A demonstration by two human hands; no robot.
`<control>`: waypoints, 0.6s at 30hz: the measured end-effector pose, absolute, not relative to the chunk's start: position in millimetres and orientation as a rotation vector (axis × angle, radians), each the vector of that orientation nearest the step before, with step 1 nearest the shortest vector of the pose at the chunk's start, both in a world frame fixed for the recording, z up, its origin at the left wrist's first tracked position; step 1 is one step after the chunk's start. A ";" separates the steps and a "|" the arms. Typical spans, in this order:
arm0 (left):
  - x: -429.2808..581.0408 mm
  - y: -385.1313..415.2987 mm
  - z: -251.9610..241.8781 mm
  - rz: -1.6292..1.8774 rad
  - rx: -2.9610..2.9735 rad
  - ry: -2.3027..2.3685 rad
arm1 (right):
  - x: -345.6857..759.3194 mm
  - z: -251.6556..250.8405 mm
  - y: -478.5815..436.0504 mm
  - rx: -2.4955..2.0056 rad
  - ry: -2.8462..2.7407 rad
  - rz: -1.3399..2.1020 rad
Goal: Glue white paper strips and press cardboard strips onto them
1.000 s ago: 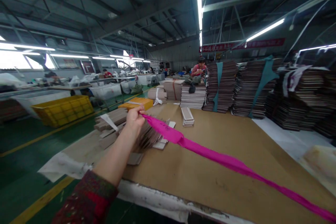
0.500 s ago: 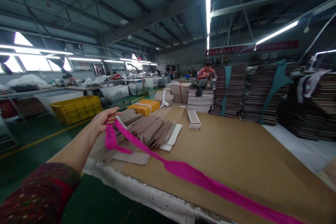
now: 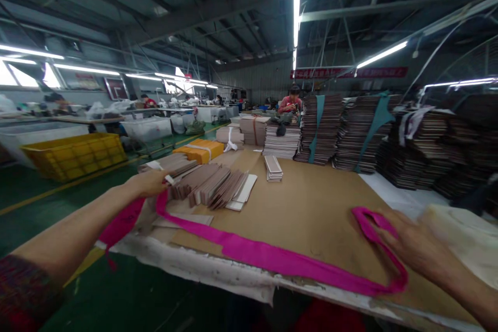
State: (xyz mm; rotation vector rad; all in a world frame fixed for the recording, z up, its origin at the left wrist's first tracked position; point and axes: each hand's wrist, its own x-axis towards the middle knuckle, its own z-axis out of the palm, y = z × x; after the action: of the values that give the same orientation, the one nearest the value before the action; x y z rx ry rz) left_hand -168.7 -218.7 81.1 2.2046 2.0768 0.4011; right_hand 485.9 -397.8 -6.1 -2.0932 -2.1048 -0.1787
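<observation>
A long magenta fabric strip [image 3: 264,257] lies across the near edge of the cardboard-covered table [image 3: 311,202]. My left hand [image 3: 150,182] is closed on the strip's left end, beside a fanned pile of flat brown cardboard pieces [image 3: 212,189]; a loose tail hangs below my forearm. My right hand [image 3: 412,246] rests palm down at the right, with the strip's looped end around its fingers; motion blur hides whether the fingers are closed.
Tall stacks of dark flat cards [image 3: 360,132] with teal bands line the table's far side. A person in red [image 3: 290,104] sits behind them. A yellow crate [image 3: 73,154] stands on the green floor at left. A small white-edged stack [image 3: 273,168] lies mid-table.
My left hand has drawn the strip's end down and leftward to the table edge. The strip now lies on the table, and my right hand has come into view holding its looped end.
</observation>
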 end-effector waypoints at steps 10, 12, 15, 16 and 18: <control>-62.9 -315.1 -23.4 0.405 3.055 1.049 | 439.9 -46.8 -439.0 -1.850 -2.103 0.848; -40.7 -326.8 -35.2 0.346 2.993 0.975 | 442.3 -50.5 -438.0 -1.771 -2.048 0.882; -19.8 -327.7 -39.0 0.318 2.853 0.964 | 442.5 -54.9 -437.5 -1.641 -1.997 0.964; -15.7 -325.3 -39.2 0.324 2.803 0.969 | 442.3 -56.1 -437.9 -1.612 -1.991 0.960; -10.2 -319.4 -41.7 0.342 2.722 0.973 | 441.6 -56.9 -439.5 -1.614 -1.964 0.921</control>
State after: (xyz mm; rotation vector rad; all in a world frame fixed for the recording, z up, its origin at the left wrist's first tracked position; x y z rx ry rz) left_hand -10.2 -319.4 -41.7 2.7223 0.9728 0.3415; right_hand 441.6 -439.5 -56.9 -1.6136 -1.9645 0.9212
